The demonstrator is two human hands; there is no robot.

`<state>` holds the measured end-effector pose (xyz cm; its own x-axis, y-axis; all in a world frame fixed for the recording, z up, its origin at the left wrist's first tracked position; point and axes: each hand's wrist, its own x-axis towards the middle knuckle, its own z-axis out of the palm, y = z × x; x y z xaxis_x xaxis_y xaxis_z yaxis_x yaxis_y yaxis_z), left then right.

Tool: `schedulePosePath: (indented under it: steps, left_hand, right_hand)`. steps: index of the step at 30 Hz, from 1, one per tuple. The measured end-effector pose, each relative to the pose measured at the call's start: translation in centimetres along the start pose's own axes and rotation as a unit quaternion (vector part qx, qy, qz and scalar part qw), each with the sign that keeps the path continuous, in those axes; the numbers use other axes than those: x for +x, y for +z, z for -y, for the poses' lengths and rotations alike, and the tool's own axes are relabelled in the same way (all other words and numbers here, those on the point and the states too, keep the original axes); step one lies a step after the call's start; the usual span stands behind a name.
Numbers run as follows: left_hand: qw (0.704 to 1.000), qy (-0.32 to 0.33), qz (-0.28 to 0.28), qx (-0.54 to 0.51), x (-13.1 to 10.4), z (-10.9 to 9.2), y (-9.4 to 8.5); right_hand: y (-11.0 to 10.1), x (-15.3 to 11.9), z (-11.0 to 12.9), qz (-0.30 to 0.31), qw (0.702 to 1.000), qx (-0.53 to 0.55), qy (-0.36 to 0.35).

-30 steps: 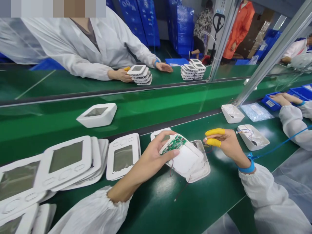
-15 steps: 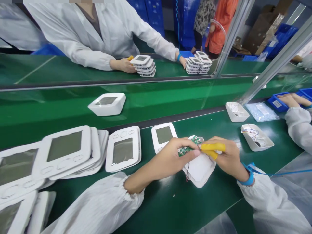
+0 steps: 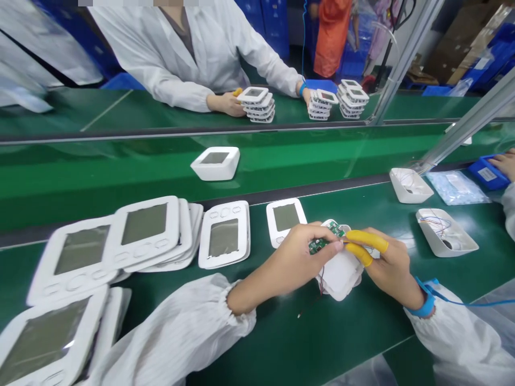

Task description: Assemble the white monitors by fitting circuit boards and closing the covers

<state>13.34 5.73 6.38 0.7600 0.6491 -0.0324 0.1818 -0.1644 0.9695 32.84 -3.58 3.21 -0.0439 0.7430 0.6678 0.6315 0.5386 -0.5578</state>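
Observation:
My left hand [image 3: 300, 249] pinches a green circuit board [image 3: 317, 245] between thumb and fingers. Beneath the board is a white plastic panel [image 3: 341, 273], with dark thin wires hanging at its left side. My right hand [image 3: 386, 257] wears yellow covers on thumb and forefinger. Those fingertips are pinched together at the board's right edge, on what looks like a small wire connector, mostly hidden. A white front panel with a grey display [image 3: 286, 217] lies just behind my left hand.
Stacked display panels [image 3: 145, 228] cover the left of the bench, beside another pair [image 3: 224, 236]. White housings with wires [image 3: 446, 233] and a blue-tinted bag [image 3: 458, 187] lie right. A white unit [image 3: 217, 163] sits on the green belt. Opposite, a co-worker [image 3: 201, 59] handles panel stacks [image 3: 257, 104].
The view has turned left, shifting most things rightward. The white unit has slid right along the belt. The co-worker's middle stack now stands apart from the far-right one. My hands keep the same grip.

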Motion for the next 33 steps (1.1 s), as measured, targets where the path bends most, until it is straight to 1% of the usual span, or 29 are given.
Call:
schedulePosePath:
  steps: [5, 8, 10, 15, 17, 22, 25, 29, 33]
  left_hand:
    - [0.999, -0.01, -0.006, 0.034, -0.4, -0.2, 0.1]
    - [0.999, -0.018, -0.001, 0.027, -0.5, -0.4, 0.2]
    - [1.0, -0.019, -0.001, 0.025, -0.6, -0.5, 0.3]
    - [0.999, -0.01, -0.014, 0.036, -0.6, -0.6, 0.4]
    - [0.998, -0.015, -0.019, 0.049, -0.6, -0.6, 0.5]
    - [0.997, -0.003, -0.032, 0.063, -0.6, -0.2, 0.7]
    - [0.998, -0.008, -0.03, 0.055, -0.7, -0.1, 0.9]
    - [0.998, -0.012, -0.032, 0.044, -0.8, -0.4, 0.8]
    - [0.998, 0.001, -0.054, 0.034, -0.8, -0.3, 0.8]
  right_hand:
    - [0.1, -0.5, 0.2, -0.004, 0.997, -0.061, -0.038]
    - [0.1, -0.8, 0.4, -0.009, 0.995, -0.097, -0.039]
    - [0.1, -0.9, 0.5, -0.012, 0.993, -0.104, -0.046]
    - [0.3, -0.7, 0.6, -0.001, 0.989, -0.118, -0.089]
    - [0.4, -0.6, 0.8, 0.008, 0.989, -0.124, -0.081]
    - [0.5, -0.5, 1.5, 0.014, 0.991, -0.13, -0.028]
    - [0.4, -0.5, 1.6, 0.015, 0.991, -0.132, -0.023]
    - [0.4, -0.4, 1.6, 0.005, 0.992, -0.124, -0.013]
    - [0.4, -0.5, 1.4, -0.015, 0.993, -0.118, 0.02]
